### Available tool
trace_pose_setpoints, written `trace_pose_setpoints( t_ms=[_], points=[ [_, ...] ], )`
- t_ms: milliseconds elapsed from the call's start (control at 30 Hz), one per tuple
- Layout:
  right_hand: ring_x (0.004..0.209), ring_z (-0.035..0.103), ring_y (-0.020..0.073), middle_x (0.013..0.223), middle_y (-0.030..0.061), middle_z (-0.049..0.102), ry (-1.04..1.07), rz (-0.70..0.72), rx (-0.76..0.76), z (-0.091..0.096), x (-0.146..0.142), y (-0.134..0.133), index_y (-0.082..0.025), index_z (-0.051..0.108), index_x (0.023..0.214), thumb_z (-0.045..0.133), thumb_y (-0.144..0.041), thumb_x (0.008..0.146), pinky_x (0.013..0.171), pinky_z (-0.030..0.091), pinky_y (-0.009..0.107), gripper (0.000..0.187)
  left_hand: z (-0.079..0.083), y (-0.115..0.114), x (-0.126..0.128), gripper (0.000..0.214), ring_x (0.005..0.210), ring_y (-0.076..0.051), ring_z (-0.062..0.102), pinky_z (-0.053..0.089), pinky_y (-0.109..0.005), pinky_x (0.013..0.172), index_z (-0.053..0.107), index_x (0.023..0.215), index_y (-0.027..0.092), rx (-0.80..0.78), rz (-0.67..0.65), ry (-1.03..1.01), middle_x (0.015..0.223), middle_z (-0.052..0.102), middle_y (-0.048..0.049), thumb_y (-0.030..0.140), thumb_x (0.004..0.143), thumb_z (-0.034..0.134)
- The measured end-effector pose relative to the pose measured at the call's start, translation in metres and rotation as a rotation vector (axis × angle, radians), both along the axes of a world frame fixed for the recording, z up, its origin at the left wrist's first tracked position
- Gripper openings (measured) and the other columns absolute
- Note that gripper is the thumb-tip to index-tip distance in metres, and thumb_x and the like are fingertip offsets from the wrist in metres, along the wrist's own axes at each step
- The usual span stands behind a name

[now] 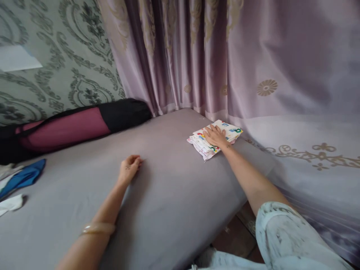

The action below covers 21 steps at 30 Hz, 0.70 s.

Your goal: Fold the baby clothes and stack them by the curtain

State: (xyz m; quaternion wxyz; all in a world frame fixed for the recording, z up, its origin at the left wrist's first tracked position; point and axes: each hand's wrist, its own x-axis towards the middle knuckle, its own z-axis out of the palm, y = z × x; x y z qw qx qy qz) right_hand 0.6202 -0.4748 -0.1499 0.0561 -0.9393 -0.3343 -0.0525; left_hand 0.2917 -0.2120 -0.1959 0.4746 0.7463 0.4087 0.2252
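My right hand (216,136) lies flat with its fingers spread on top of a small stack of folded white cloth (203,147). Colourful letter-like prints cover the stack, and its layers show along the near left side. It rests near the corner of a bed with a grey sheet (168,195). To the left, my left hand (130,167) is low over the sheet or touching it, fingers curled together. I see nothing held in it, though its palm side is hidden.
A long black and maroon bag (73,125) lies along the patterned wall. Blue cloth (24,176) and a white cloth piece (11,203) are at the far left. Mauve curtains (180,56) hang behind the bed and along its right side. Below the bed's edge shows dark floor (234,238).
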Motion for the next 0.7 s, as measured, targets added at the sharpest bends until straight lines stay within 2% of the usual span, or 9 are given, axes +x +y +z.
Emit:
trace_pose_setpoints(
  t_ms=[133, 200, 267, 333, 433, 567, 700],
  points=[
    [0.140, 0.024, 0.0345, 0.155, 0.0082, 0.030, 0.045, 0.015, 0.002, 0.005, 0.003, 0.000, -0.027, 0.043, 0.142, 0.019, -0.050, 0.097, 0.106, 0.020, 0.067, 0.056, 0.001, 0.036, -0.065, 0.033, 0.093, -0.024, 0.065, 0.050, -0.034, 0.084, 0.065, 0.103, 0.018, 0.408, 0.095, 0.389, 0.096, 0.070, -0.0102, 0.033, 0.082, 0.045],
    [0.142, 0.020, 0.0343, 0.155, 0.0103, 0.028, 0.052, 0.025, 0.014, 0.007, 0.002, 0.002, -0.025, 0.040, 0.144, 0.017, -0.050, 0.098, 0.106, 0.018, 0.068, 0.057, 0.003, 0.041, -0.090, 0.037, 0.105, -0.027, 0.061, 0.046, -0.038, 0.093, 0.065, 0.107, 0.016, 0.572, 0.119, 0.566, 0.110, 0.066, -0.0148, 0.035, 0.085, 0.042],
    [0.143, 0.019, 0.0314, 0.156, 0.0122, 0.026, 0.037, 0.048, 0.020, 0.005, -0.001, 0.006, -0.022, 0.039, 0.145, 0.015, -0.048, 0.099, 0.109, 0.016, 0.064, 0.058, 0.005, 0.038, -0.106, 0.044, 0.117, -0.032, 0.054, 0.040, -0.044, 0.100, 0.061, 0.114, 0.013, 0.666, 0.135, 0.696, 0.125, 0.058, -0.0191, 0.041, 0.089, 0.039],
    [0.144, 0.019, 0.0280, 0.157, 0.0103, 0.025, 0.048, 0.139, 0.013, -0.001, -0.004, 0.010, -0.022, 0.037, 0.147, 0.015, -0.048, 0.099, 0.111, 0.018, 0.057, 0.058, 0.004, 0.034, -0.113, 0.050, 0.126, -0.032, 0.046, 0.036, -0.046, 0.104, 0.054, 0.124, 0.013, 0.655, 0.134, 0.752, 0.136, 0.051, -0.0175, 0.044, 0.092, 0.033],
    [0.143, 0.021, 0.0278, 0.157, 0.0098, 0.026, 0.035, 0.238, -0.073, -0.011, -0.008, 0.015, -0.022, 0.035, 0.148, 0.015, -0.048, 0.099, 0.110, 0.017, 0.057, 0.059, 0.000, 0.034, -0.113, 0.053, 0.136, -0.031, 0.035, 0.027, -0.046, 0.111, 0.045, 0.135, 0.011, 0.645, 0.146, 0.795, 0.146, 0.041, -0.0170, 0.042, 0.096, 0.027],
    [0.144, 0.020, 0.0251, 0.157, 0.0091, 0.024, 0.003, 0.202, -0.167, -0.021, -0.011, 0.021, -0.020, 0.031, 0.150, 0.013, -0.039, 0.097, 0.111, 0.013, 0.055, 0.060, -0.006, 0.036, -0.113, 0.057, 0.139, -0.031, 0.031, 0.024, -0.046, 0.112, 0.041, 0.140, 0.011, 0.648, 0.146, 0.804, 0.150, 0.038, -0.0166, 0.044, 0.097, 0.024],
    [0.142, 0.025, 0.0258, 0.154, 0.0120, 0.031, -0.074, 0.209, -0.151, -0.024, -0.012, 0.017, -0.019, 0.035, 0.149, 0.010, -0.038, 0.092, 0.109, 0.018, 0.057, 0.065, -0.009, 0.038, -0.114, 0.059, 0.139, -0.031, 0.030, 0.024, -0.046, 0.112, 0.040, 0.141, 0.011, 0.664, 0.151, 0.785, 0.149, 0.038, -0.0165, 0.045, 0.097, 0.022]
  ],
)
